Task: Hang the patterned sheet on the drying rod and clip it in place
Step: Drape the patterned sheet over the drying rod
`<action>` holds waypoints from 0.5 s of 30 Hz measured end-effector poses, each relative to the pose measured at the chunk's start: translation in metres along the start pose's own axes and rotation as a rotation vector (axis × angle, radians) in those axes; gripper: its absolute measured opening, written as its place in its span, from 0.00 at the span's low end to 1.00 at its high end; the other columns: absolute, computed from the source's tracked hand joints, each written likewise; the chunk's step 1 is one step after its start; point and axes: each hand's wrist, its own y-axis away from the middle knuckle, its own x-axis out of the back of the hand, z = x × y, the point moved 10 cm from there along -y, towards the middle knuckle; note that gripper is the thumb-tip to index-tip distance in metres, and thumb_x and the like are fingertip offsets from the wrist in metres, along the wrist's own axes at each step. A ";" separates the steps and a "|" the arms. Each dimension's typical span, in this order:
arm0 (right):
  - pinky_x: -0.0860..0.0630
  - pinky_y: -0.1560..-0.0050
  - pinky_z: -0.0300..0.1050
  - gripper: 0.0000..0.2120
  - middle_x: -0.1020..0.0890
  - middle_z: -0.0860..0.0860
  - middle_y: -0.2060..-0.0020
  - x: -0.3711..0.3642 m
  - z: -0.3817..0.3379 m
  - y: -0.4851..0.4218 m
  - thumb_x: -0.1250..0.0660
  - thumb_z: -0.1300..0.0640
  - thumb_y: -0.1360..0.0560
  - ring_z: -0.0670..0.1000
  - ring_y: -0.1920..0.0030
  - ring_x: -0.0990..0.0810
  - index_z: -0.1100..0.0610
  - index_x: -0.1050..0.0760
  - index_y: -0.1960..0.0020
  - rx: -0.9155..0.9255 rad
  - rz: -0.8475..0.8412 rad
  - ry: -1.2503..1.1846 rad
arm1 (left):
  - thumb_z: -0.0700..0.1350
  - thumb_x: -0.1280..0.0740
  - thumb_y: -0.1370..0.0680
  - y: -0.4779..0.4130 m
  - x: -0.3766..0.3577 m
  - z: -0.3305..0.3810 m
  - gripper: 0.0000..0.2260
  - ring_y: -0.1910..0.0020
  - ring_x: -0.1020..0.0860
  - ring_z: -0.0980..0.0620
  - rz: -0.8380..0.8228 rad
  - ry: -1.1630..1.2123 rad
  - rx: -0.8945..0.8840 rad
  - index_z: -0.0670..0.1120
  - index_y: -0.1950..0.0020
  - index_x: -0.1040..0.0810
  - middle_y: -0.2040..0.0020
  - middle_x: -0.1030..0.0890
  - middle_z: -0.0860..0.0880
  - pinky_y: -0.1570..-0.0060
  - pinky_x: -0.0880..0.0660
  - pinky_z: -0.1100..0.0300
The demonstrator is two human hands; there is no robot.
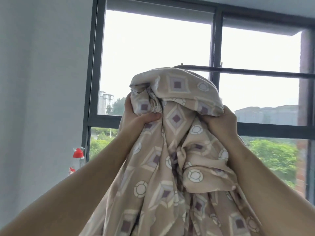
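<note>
A pale grey wall (42, 82) was seen on the left. The rest of the view was filled by a large dark-framed window (216, 48), with trees and tall buildings beyond the glass. The patterned sheet (177, 150), beige with diamond and ring motifs, was held up bunched in front of the window, its top fold raised to the height of the drying rod (255, 73). The rod was set across the window at upper right. A clear bottle with a red cap (78, 153) stood near the window's lower left corner.

The rod's left end was covered by the sheet, so whether cloth and rod touched could not be told. The sheet's lower part was cut off by the bottom edge, and the bottle's base was hidden by the left forearm.

A gather of the sheet was clenched in the left hand (136, 118), the thumb laid across the front. The right-side fold was grasped by the right hand (221, 121), its fingertips buried in the cloth.
</note>
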 end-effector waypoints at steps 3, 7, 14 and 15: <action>0.33 0.69 0.31 0.15 0.23 0.53 0.60 0.005 0.015 0.001 0.26 0.57 0.32 0.50 0.59 0.26 0.64 0.24 0.50 0.017 -0.015 0.046 | 0.40 0.23 0.45 0.005 -0.007 -0.015 0.48 0.47 0.20 0.50 -0.021 0.008 -0.002 0.53 0.29 0.39 0.41 0.22 0.47 0.51 0.22 0.54; 0.31 0.66 0.39 0.17 0.23 0.55 0.60 0.011 0.031 -0.002 0.26 0.58 0.32 0.51 0.60 0.26 0.68 0.25 0.51 0.028 -0.033 0.111 | 0.37 0.26 0.42 0.009 -0.012 -0.028 0.35 0.52 0.18 0.50 -0.044 0.049 0.000 0.60 0.41 0.32 0.47 0.20 0.49 0.58 0.21 0.55; 0.39 0.67 0.37 0.17 0.24 0.55 0.60 0.037 0.049 -0.014 0.30 0.55 0.33 0.52 0.59 0.28 0.66 0.25 0.50 0.034 0.077 0.220 | 0.51 0.28 0.30 0.024 -0.042 -0.020 0.26 0.59 0.18 0.59 -0.092 0.095 0.022 0.50 0.38 0.36 0.47 0.24 0.46 0.65 0.23 0.66; 0.39 0.70 0.36 0.21 0.24 0.55 0.60 0.040 0.054 -0.015 0.33 0.52 0.36 0.52 0.59 0.28 0.66 0.24 0.50 0.021 0.083 0.229 | 0.48 0.30 0.26 0.027 -0.049 -0.020 0.23 0.63 0.19 0.63 -0.091 0.087 0.020 0.47 0.36 0.37 0.50 0.25 0.48 0.67 0.24 0.69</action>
